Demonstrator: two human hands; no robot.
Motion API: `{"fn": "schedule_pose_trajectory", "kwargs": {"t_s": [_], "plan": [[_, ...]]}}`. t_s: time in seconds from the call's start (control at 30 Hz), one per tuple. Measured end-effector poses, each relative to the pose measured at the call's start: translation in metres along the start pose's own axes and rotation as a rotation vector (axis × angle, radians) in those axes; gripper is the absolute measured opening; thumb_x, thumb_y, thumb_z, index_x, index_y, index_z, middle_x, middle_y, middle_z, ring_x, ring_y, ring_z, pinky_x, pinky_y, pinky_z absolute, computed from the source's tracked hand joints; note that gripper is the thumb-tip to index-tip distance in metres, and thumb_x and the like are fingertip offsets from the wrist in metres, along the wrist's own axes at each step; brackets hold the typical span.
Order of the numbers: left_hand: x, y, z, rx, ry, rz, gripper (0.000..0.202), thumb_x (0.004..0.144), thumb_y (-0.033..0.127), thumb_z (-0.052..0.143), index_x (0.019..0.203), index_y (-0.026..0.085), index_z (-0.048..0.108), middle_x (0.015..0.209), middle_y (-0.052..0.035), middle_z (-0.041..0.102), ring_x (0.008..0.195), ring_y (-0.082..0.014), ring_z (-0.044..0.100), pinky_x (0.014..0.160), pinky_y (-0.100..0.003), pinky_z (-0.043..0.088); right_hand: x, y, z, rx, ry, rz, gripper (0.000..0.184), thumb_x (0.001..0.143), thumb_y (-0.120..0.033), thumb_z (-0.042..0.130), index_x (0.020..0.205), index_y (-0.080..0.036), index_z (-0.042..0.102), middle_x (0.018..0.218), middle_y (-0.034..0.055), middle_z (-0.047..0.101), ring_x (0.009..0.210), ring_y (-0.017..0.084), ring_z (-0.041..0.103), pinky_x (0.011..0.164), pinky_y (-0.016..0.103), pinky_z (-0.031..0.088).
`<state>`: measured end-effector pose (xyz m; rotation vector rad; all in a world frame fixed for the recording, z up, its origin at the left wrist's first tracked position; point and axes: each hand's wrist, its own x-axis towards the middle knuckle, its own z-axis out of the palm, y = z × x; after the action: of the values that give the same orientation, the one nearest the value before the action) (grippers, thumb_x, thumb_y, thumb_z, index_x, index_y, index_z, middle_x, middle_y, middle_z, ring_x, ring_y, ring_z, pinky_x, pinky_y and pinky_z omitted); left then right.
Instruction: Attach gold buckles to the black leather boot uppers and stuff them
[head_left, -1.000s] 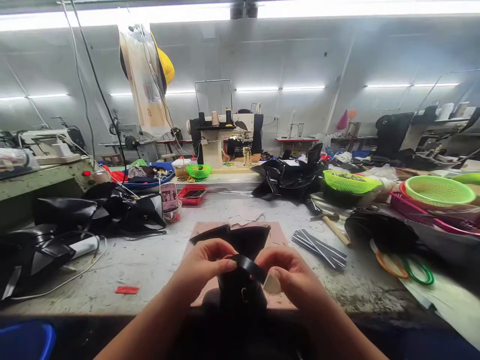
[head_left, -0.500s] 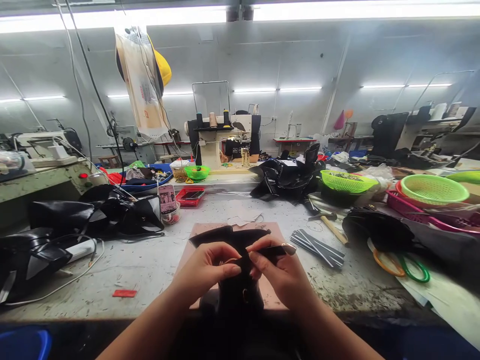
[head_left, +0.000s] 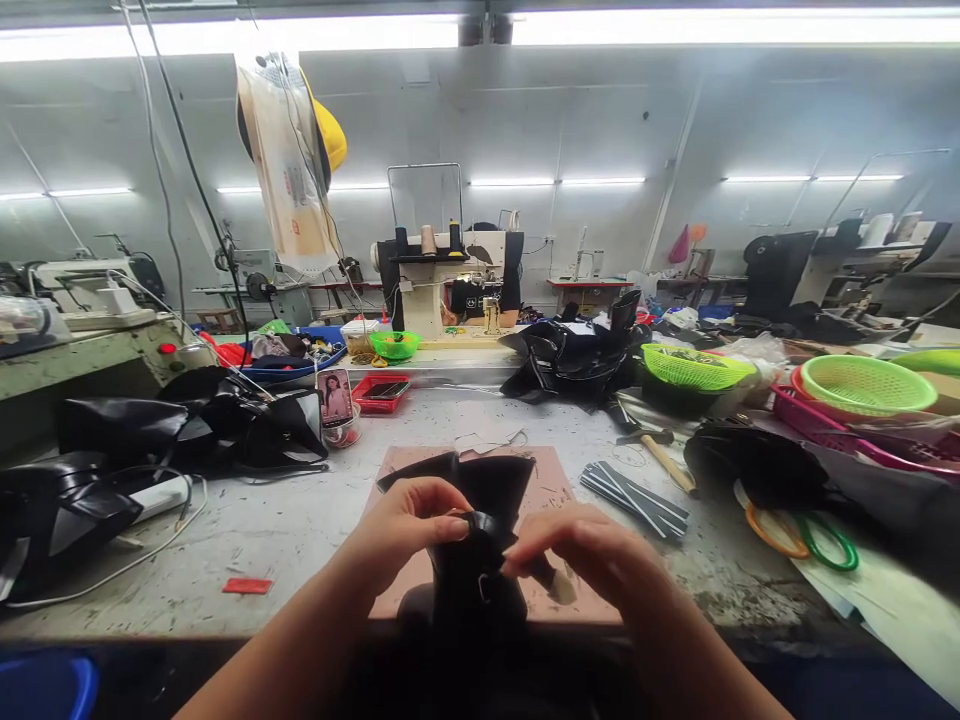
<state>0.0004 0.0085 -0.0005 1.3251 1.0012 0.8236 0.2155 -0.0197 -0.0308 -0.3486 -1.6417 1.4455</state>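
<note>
Fingers of the left hand and right hand pinch 1 black strap between them, above the brown cutting board, over dark leather.

This is showing itself as a stitching workshop for leather goods — industrial sewing machines are standing on benches in rows, thread cones sitting on top; tube lights are glowing overhead; heaps of black cut panels are lying across the scuffed workbench; a hammer, scissors and green mesh baskets are lying about — a black leather piece is being held over a pink cutting mat
</note>
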Motion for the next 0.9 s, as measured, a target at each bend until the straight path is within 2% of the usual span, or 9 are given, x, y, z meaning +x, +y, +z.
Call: {"fn": "schedule_pose_trajectory", "kwargs": {"t_s": [0.07,0.13,0.2,0.27,0.4,0.5,0.63,0.77,0.9], "plan": [[0.001,0.0,0.0,-0.027,0.004,-0.006,0.023,0.049,0.025,0.079,0.065,0.014,0.066,0.06,0.0002,0.062,0.059,-0.011,0.052,0.059,-0.023,0.037,0.0,0.002,0.001,-0.08,0.043,0.074,0.022,0.08,-0.033,0.057,0.094,-0.018,0.065,0.082,0.0055,0.067,0.076,0.017,0.061,0.067,0.028,0.046],[0.002,0.001,0.001,-0.033,0.01,-0.005,0.024,0.049,0.026,0.079,0.065,0.014,0.066,0.059,0.0004,0.063,0.058,-0.0109,0.052,0.059,-0.022,0.037,0.002,0.007,0.008,-0.146,0.149,0.146,0.031,0.073,-0.018,0.064,0.103,-0.022,0.055,0.077,0.0007,0.066,0.074,0.015,0.062,0.066,0.026,0.047],[0.002,0.002,0.003,-0.039,0.0,0.004,0.024,0.05,0.026,0.079,0.065,0.014,0.066,0.06,0.0003,0.063,0.059,-0.0113,0.053,0.059,-0.023,0.038,0.006,0.011,0.017,-0.205,0.251,0.185,0.035,0.07,-0.014,0.065,0.101,-0.022,0.051,0.073,-0.0019,0.065,0.069,0.014,0.062,0.064,0.026,0.047],[0.0,0.003,0.005,-0.048,-0.02,0.02,0.024,0.051,0.027,0.079,0.066,0.014,0.066,0.061,-0.0003,0.064,0.06,-0.0123,0.054,0.06,-0.024,0.039,0.01,0.013,0.026,-0.351,0.304,0.166,0.02,0.069,-0.015,0.066,0.085,-0.02,0.056,0.071,-0.0016,0.063,0.066,0.013,0.06,0.062,0.025,0.047],[-0.004,0.005,0.008,-0.041,-0.032,0.04,0.022,0.053,0.026,0.079,0.066,0.014,0.067,0.062,-0.0002,0.064,0.062,-0.0118,0.055,0.061,-0.023,0.04,0.014,0.009,0.034,-0.757,0.301,0.034,0.017,0.066,-0.02,0.073,0.061,-0.018,0.057,0.062,-0.0026,0.054,0.057,0.011,0.051,0.051,0.022,0.041],[-0.006,0.006,0.01,-0.052,-0.034,0.035,0.023,0.052,0.027,0.08,0.066,0.014,0.066,0.062,0.0003,0.064,0.061,-0.0111,0.054,0.06,-0.022,0.04,0.014,0.008,0.033,-0.961,0.296,-0.13,0.017,0.071,-0.024,0.07,0.064,-0.018,0.056,0.056,-0.0036,0.052,0.05,0.01,0.047,0.046,0.021,0.037],[-0.007,0.007,0.014,-0.086,-0.071,0.038,0.024,0.054,0.028,0.08,0.068,0.014,0.065,0.062,0.0001,0.064,0.061,-0.0126,0.057,0.062,-0.024,0.043,0.015,0.014,0.028,-1.244,0.412,-0.517,0.012,0.081,-0.018,0.059,0.069,-0.018,0.056,0.071,0.0039,0.059,0.063,0.014,0.053,0.056,0.026,0.043],[-0.006,0.01,0.016,-0.057,-0.039,0.097,0.02,0.057,0.026,0.078,0.069,0.014,0.067,0.065,-0.0002,0.064,0.065,-0.0129,0.057,0.064,-0.023,0.043,0.018,0.022,0.02,-1.366,0.4,-0.743,0.007,0.079,-0.014,0.059,0.077,-0.018,0.054,0.079,0.006,0.063,0.068,0.016,0.056,0.061,0.03,0.045],[-0.007,0.012,0.015,-0.075,-0.019,0.13,0.019,0.057,0.024,0.077,0.069,0.014,0.067,0.063,0.0005,0.064,0.063,-0.0124,0.056,0.063,-0.023,0.042,0.023,0.013,0.016,-1.263,0.343,-0.642,0.008,0.08,-0.017,0.059,0.077,-0.019,0.052,0.08,0.0047,0.063,0.066,0.015,0.056,0.058,0.027,0.044]]}}
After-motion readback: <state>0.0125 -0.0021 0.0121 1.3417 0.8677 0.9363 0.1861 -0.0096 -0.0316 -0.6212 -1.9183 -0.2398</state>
